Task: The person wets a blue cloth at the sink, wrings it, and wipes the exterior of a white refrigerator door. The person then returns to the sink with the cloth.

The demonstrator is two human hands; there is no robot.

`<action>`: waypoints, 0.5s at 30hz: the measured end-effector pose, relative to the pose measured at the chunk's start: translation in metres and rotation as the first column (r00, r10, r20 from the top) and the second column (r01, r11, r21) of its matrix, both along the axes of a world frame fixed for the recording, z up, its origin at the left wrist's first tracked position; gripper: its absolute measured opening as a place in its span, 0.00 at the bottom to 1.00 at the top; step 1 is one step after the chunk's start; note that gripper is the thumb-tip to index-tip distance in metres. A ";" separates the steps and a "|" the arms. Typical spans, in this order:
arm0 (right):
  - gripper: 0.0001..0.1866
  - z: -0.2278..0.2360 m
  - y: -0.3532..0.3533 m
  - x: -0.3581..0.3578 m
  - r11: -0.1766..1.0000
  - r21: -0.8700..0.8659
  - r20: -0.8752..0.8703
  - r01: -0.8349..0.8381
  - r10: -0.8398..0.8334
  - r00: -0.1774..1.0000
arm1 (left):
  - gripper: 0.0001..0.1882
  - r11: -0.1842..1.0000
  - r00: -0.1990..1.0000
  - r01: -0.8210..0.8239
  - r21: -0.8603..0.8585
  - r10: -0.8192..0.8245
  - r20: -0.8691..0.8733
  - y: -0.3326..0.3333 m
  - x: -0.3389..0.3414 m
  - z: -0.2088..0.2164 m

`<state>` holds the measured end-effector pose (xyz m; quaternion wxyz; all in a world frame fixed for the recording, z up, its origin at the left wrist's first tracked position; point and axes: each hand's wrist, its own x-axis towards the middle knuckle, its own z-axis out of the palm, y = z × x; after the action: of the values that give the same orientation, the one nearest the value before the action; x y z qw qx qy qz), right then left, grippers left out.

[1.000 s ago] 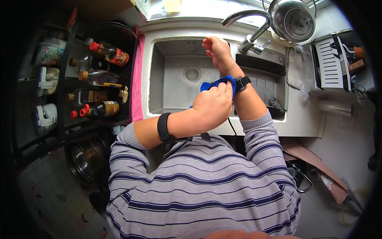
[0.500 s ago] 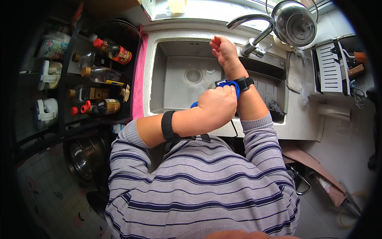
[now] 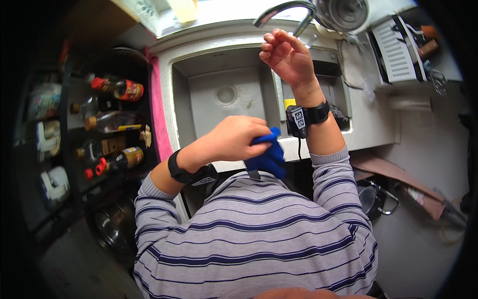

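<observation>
My left hand (image 3: 238,135) is closed on a blue cloth (image 3: 267,158), which hangs bunched below the fingers in front of the sink's near edge. My right hand (image 3: 291,59) is raised below the faucet (image 3: 286,7), palm showing and fingers loosely curled, with nothing in it. On the right wrist sits a black strap (image 3: 317,114) with a small black device (image 3: 298,121). Another black strap (image 3: 180,168) circles the left wrist. Beneath the hands lies a steel sink (image 3: 199,70) with a drain (image 3: 226,95) in its larger basin.
Several sauce and oil bottles (image 3: 117,121) lie on a dark rack at the left, beside a pink cloth (image 3: 160,109). A metal pot (image 3: 343,12) stands behind the faucet. At the right is a white slotted rack (image 3: 396,52). A dark scrubber (image 3: 339,117) rests in the smaller basin.
My left hand has drawn the blue cloth away from the right wrist, toward the left and nearer my body. The right hand has turned its palm into view. The whole view has shifted.
</observation>
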<state>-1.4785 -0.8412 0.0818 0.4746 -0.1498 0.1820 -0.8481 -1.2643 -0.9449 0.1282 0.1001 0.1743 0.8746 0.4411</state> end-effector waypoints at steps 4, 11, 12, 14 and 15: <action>0.08 0.017 0.022 0.016 0.996 -0.085 0.025 0.021 -0.019 0.999 | 0.09 0.998 0.991 0.013 0.059 -0.021 0.130 -0.005 -0.012 -0.014; 0.08 0.008 0.056 0.047 0.980 -0.120 0.174 0.160 -0.138 0.975 | 0.07 0.947 0.990 0.131 0.295 -0.138 0.003 0.040 -0.022 -0.043; 0.08 0.007 0.061 0.052 0.975 -0.128 0.195 0.179 -0.152 0.969 | 0.07 0.940 0.985 0.160 0.300 -0.172 0.014 0.043 -0.024 -0.044; 0.09 0.006 0.073 0.062 0.968 -0.134 0.220 0.213 -0.181 0.959 | 0.06 0.924 0.970 0.219 0.313 -0.241 0.035 0.051 -0.026 -0.045; 0.09 0.006 0.079 0.067 0.965 -0.137 0.228 0.225 -0.191 0.955 | 0.05 0.911 0.971 0.192 0.366 -0.230 0.062 0.056 -0.026 -0.045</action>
<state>-1.4113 -0.7621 0.0882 0.3855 -0.0762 0.0754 -0.9165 -1.2907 -0.8893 0.0834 0.1594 0.2600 0.7495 0.5875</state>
